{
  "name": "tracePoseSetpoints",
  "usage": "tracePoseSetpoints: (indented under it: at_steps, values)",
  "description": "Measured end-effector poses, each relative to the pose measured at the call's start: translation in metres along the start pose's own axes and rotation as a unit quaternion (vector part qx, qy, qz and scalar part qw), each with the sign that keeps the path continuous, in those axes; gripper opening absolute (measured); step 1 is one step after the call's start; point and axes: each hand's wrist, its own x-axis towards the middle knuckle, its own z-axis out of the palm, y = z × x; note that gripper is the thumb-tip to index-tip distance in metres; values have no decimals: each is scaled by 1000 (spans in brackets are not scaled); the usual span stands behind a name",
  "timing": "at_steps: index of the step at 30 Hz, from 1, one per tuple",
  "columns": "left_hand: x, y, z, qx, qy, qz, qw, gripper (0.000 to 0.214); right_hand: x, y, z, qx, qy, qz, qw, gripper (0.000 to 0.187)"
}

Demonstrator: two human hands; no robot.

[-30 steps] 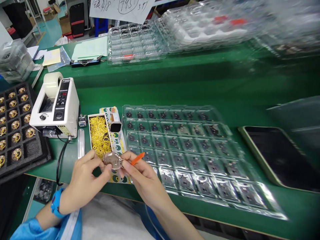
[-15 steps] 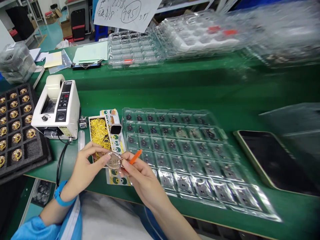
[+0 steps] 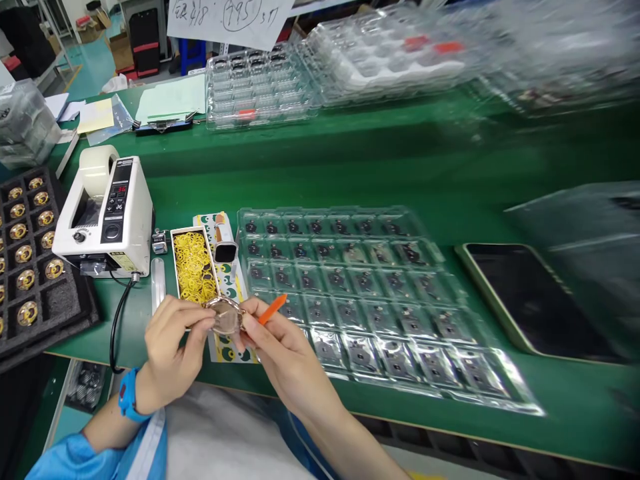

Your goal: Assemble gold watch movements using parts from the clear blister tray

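Note:
My left hand (image 3: pixel 170 347) and my right hand (image 3: pixel 280 353) meet near the table's front edge, both pinching a small round watch case (image 3: pixel 226 316) between fingertips. An orange stick tool (image 3: pixel 273 309) also sits in my right hand, pointing up and right. Just behind the hands lies a narrow box of yellow rubber rings (image 3: pixel 193 265) and a patterned sticker sheet (image 3: pixel 227 283). To the right spreads a clear blister tray (image 3: pixel 380 300) with several rows of small dark parts.
A white tape dispenser (image 3: pixel 105 210) stands at the left, its black cable running off the table edge. A black foam tray of gold parts (image 3: pixel 30 253) is far left. A phone (image 3: pixel 530 297) lies at right. Stacked clear trays (image 3: pixel 260 83) and papers sit at the back.
The hands and the watch case stay together, shifted slightly left in view as the camera moved. The case has turned a little between the fingers.

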Motion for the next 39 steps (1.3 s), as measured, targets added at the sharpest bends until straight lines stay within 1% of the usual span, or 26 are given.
tracePoseSetpoints:
  at_steps: [3, 5, 7, 11, 13, 14, 19, 25, 30, 39]
  values:
    - [-3, 0, -1, -17, 18, 15, 1000, 11, 1, -1, 1, -1, 9, 4, 1000, 39]
    - [-3, 1, -2, -45, 25, 0, 999, 11, 1, 0, 1, -4, 15, 6, 1000, 39]
    - [-2, 4, -2, -62, 19, -46, 997, 9, 1, 1, 0, -8, 15, 3, 1000, 38]
    - [3, 11, 1, -62, -2, -169, 984, 7, 0, 2, -1, -5, 11, -6, 1000, 36]
    - [5, 13, 3, -59, -5, -205, 977, 8, -1, 2, -1, -2, 8, -8, 1000, 35]
    - [6, 13, 4, -55, -7, -210, 976, 8, -1, 1, -1, -2, 5, -9, 1000, 35]
    - [7, 12, 4, -22, -20, -171, 985, 9, -2, 2, -1, -1, 3, -11, 1000, 34]
    - [7, 12, 5, -5, -26, -158, 987, 9, -2, 5, -3, 9, -4, -11, 1000, 32]
    - [7, 11, 6, 5, -27, -151, 988, 9, -2, 6, -3, 2, 4, -12, 1000, 34]
    - [9, 11, 8, 33, -29, -95, 995, 4, -3, 4, -3, -20, 15, -9, 1000, 36]
